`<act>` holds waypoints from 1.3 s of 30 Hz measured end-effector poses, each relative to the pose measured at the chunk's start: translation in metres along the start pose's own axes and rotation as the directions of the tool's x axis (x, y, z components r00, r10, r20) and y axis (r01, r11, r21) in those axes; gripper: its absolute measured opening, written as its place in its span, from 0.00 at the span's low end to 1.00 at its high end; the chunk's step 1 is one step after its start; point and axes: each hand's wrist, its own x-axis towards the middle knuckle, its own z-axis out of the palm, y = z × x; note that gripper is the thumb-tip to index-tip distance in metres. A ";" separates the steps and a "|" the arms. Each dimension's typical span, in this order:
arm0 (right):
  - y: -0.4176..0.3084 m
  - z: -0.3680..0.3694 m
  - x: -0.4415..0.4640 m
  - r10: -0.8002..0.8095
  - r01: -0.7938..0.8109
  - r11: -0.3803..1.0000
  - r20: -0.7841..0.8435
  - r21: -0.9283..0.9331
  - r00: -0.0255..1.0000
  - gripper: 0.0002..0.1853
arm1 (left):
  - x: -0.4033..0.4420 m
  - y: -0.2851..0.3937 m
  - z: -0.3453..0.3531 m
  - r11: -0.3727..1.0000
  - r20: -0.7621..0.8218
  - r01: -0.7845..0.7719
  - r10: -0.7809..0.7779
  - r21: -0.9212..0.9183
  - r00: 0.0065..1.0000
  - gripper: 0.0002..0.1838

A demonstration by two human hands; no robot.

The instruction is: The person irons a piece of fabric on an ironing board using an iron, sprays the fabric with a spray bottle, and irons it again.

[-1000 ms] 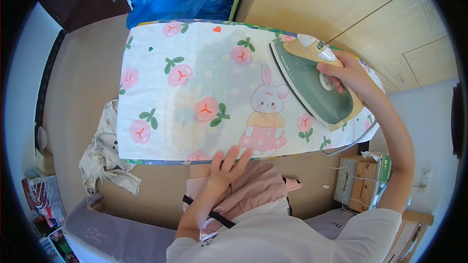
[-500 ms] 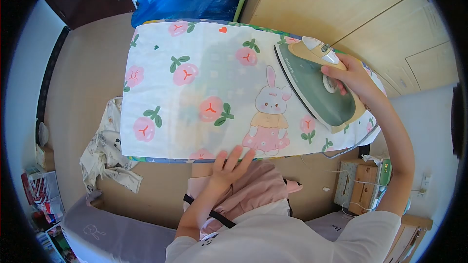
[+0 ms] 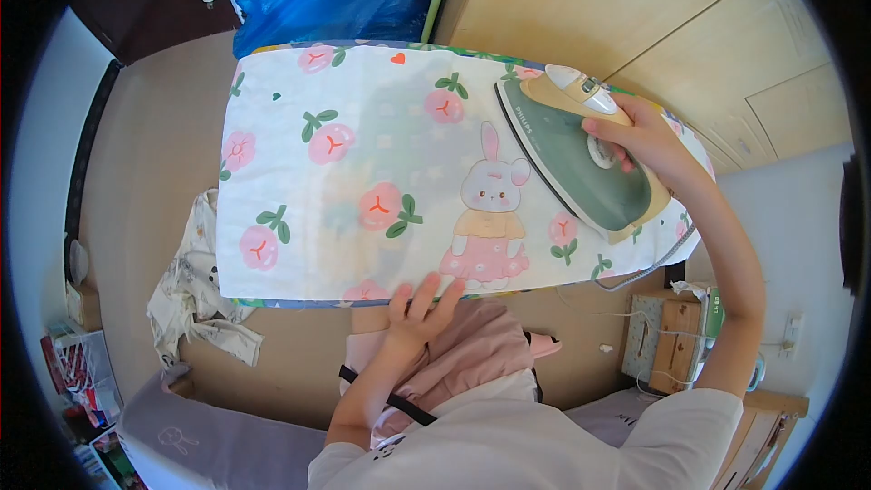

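Observation:
A white cloth (image 3: 299, 191) printed with pink flowers, green leaves and a dressed rabbit is spread over an ironing board (image 3: 281, 303). My right hand (image 3: 642, 138) is wrapped round the handle of a green and cream iron (image 3: 572, 168). The iron is over the cloth's right part, its tip toward the far side; whether its soleplate lies fully flat I cannot tell. A grey cord (image 3: 646, 274) runs from its heel over the near edge. At the near edge, below the rabbit, my left hand (image 3: 421, 316) rests on the cloth with fingers spread, holding nothing.
Pale wooden cabinets (image 3: 671, 14) stand close beyond the board's right side. Crumpled printed clothing (image 3: 200, 295) lies on the floor at left. A blue plastic-covered shelf (image 3: 336, 9) is behind. A grey padded seat (image 3: 227, 431) and a wooden box (image 3: 680, 331) are nearer me.
The whole scene has shifted slightly left in view. The iron and my right hand stay nearly in place over the cloth; my left hand keeps to the near edge.

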 end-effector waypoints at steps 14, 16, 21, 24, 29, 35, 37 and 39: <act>0.032 0.007 0.012 -0.390 0.269 0.871 -0.247 -0.411 0.887 0.27 | 0.000 -0.002 -0.006 0.997 0.063 -0.041 0.038 0.058 0.997 0.13; 0.035 0.008 0.012 -0.587 0.274 0.665 -0.259 -0.695 0.767 0.29 | -0.002 -0.006 -0.010 0.993 0.122 -0.101 0.092 0.067 0.988 0.16; 0.019 0.020 -0.004 -0.506 0.078 0.606 -0.308 -0.792 0.805 0.27 | -0.007 -0.008 -0.003 0.998 0.118 -0.050 0.045 0.041 0.992 0.19; 0.019 0.021 -0.005 -0.539 0.089 0.588 -0.307 -0.804 0.784 0.26 | -0.001 -0.008 -0.002 0.995 0.071 -0.064 0.059 0.070 0.996 0.22; 0.025 0.021 -0.002 -0.591 0.123 0.565 -0.296 -0.816 0.751 0.25 | -0.008 -0.008 0.000 1.000 0.057 -0.007 0.006 0.021 0.998 0.23; 0.026 0.021 -0.004 -0.588 0.151 0.589 -0.294 -0.794 0.753 0.24 | -0.007 -0.005 0.000 1.000 0.064 0.016 -0.017 0.013 0.998 0.25; 0.026 0.022 -0.003 -0.594 0.153 0.584 -0.291 -0.797 0.750 0.25 | -0.007 -0.006 0.000 1.000 0.067 0.014 -0.015 0.011 0.998 0.25; 0.025 0.022 -0.003 -0.590 0.151 0.588 -0.293 -0.795 0.752 0.25 | -0.007 -0.006 -0.001 1.000 0.074 0.013 -0.014 0.015 0.997 0.25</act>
